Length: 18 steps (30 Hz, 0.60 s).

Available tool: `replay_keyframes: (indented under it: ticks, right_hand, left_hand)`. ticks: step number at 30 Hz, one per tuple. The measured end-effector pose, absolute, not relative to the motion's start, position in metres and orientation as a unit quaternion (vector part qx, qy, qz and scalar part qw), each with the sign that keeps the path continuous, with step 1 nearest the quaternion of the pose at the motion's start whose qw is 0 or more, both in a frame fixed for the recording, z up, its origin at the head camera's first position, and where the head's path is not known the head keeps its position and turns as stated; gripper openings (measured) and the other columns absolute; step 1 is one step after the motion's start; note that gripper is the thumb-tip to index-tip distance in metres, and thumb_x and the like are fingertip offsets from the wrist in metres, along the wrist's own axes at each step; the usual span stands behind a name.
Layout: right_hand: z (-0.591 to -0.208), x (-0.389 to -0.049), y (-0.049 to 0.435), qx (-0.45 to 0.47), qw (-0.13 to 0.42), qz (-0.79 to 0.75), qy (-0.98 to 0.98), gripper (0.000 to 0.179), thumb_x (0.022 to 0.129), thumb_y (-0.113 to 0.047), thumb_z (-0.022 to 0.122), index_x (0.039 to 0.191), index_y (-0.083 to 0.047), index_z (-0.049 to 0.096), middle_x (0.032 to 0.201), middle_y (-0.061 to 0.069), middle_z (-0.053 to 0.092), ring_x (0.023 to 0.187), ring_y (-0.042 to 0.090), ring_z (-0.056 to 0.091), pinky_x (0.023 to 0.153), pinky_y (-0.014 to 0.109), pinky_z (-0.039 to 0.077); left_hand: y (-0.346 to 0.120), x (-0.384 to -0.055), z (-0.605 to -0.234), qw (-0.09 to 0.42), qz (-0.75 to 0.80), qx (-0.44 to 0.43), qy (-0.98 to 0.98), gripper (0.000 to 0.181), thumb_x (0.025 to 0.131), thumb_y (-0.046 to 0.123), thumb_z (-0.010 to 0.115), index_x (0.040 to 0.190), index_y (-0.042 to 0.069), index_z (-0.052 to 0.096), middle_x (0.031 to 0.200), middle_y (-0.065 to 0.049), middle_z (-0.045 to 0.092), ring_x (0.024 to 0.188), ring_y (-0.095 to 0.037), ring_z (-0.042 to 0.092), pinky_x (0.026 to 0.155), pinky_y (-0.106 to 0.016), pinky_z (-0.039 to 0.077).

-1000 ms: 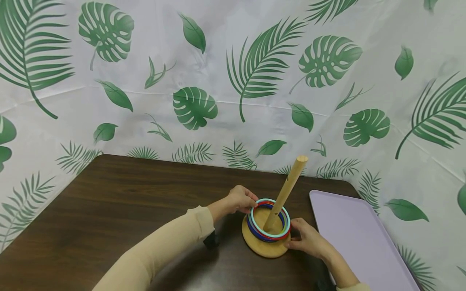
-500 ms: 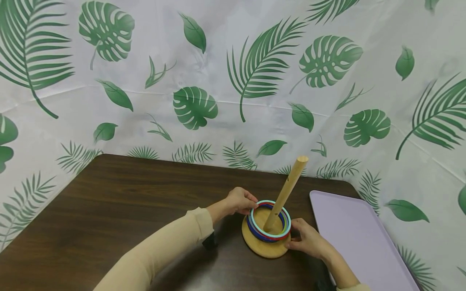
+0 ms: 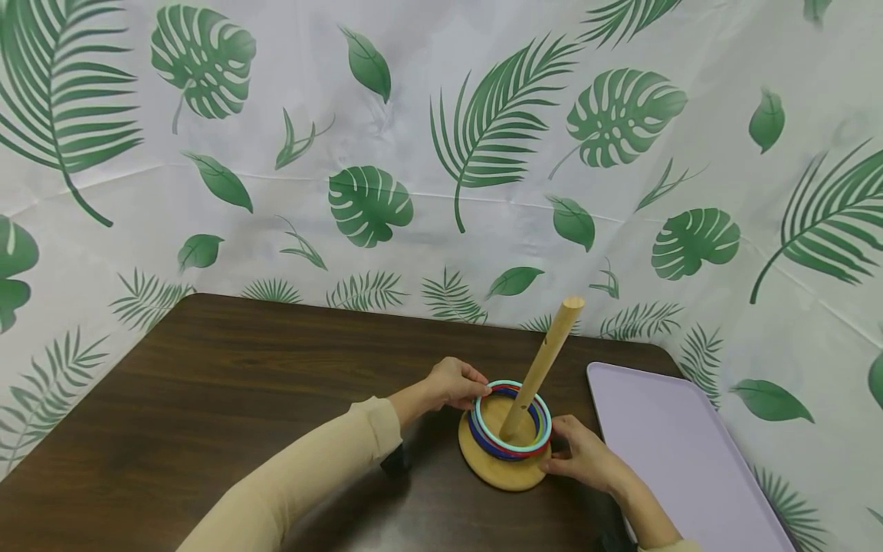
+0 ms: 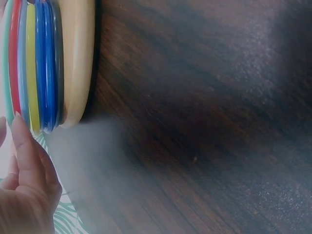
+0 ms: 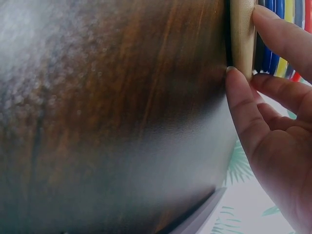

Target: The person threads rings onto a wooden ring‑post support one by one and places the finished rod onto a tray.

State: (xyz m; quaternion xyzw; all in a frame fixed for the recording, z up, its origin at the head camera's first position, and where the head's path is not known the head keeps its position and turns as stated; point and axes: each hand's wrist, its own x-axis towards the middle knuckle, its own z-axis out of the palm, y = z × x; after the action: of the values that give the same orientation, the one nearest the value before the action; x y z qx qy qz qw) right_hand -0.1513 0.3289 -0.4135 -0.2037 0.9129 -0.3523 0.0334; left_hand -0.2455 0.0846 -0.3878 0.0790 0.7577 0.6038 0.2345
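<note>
A round wooden base (image 3: 507,477) stands on the dark table, with a tall pole (image 3: 545,360) rising from it and appearing tilted to the right. Several thin rings lie stacked around the pole: a turquoise ring (image 3: 546,418) on top, a red ring (image 4: 14,58) under it, then grey-blue, a yellow ring (image 4: 32,73), blue and dark ones. My left hand (image 3: 455,382) pinches the far-left rim of the turquoise ring; whether the red one is also between its fingertips cannot be told. My right hand (image 3: 578,452) holds the right edge of the base, fingers and thumb around its rim.
A lilac tray (image 3: 669,437) lies to the right, beside my right forearm. The brown wooden table (image 3: 276,368) stretches away to the left. Behind it hangs a white cloth (image 3: 414,92) with green leaf prints.
My left hand and the turquoise ring sink very slightly. My right hand, the base and the pole stay where they were.
</note>
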Motion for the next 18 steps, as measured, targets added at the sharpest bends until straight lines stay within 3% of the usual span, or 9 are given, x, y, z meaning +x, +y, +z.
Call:
replay_keyframes:
  ticks: [11, 18]
  right_hand:
    - [-0.414, -0.151, 0.327, -0.198, 0.044, -0.364, 0.909, 0.043, 0.074, -0.013, 0.079, 0.109, 0.003, 0.061, 0.111, 0.021, 0.050, 0.104, 0.024, 0.051, 0.076, 0.028, 0.056]
    - [-0.414, -0.150, 0.328, -0.202, 0.039, -0.374, 0.904, 0.042, 0.073, -0.012, 0.079, 0.107, 0.005, 0.061, 0.111, 0.022, 0.050, 0.102, 0.003, 0.045, 0.076, 0.027, 0.056]
  left_hand:
    - [0.075, -0.244, -0.389, 0.221, 0.611, 0.093, 0.754, 0.018, 0.083, 0.008, 0.070, 0.098, -0.003, 0.069, 0.088, -0.009, 0.068, 0.072, -0.013, 0.065, 0.072, -0.036, 0.058]
    - [0.071, -0.245, -0.394, 0.200, 0.645, 0.110, 0.730, 0.021, 0.084, 0.006, 0.069, 0.102, -0.005, 0.067, 0.093, -0.011, 0.069, 0.083, -0.020, 0.067, 0.076, -0.037, 0.058]
